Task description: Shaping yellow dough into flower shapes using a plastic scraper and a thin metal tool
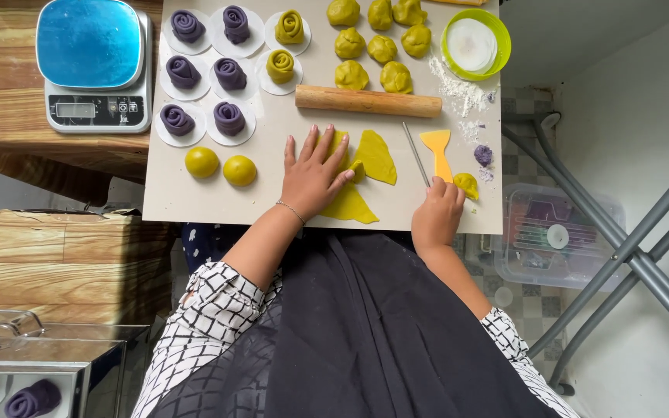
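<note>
1. The left hand [313, 172] lies flat and open, fingers spread, pressing on a thin sheet of yellow-green dough [361, 179]; it grips nothing.
2. The sheet is soft and matte, cut into wedge-shaped pieces. One wedge shows at 2 o'clock from the hand and another pokes out at 5 o'clock beneath the wrist.
3. The right hand [437, 210] is curled loosely near the front edge of the board [172, 197]. Its fingertips meet the lower end of a thin metal rod [416, 153], but I cannot tell whether it truly grips it.
4. Just beside that rod lies an orange plastic scraper [437, 151], and a small lump of dough [466, 184] sits at 2 o'clock from the right hand.
5. At 12 o'clock from the hands a smooth wooden rolling pin [368, 101] lies crosswise, between them and the rough dough balls [381, 48] beyond.
6. At 10 o'clock stand rose-shaped purple rolls [207, 73] on white paper discs, with two smooth yellow balls [221, 166] nearer.
7. A green bowl [503, 42] with spilled flour sits at 1 o'clock; a kitchen scale [94, 66] rests off the board at 10 o'clock.
</note>
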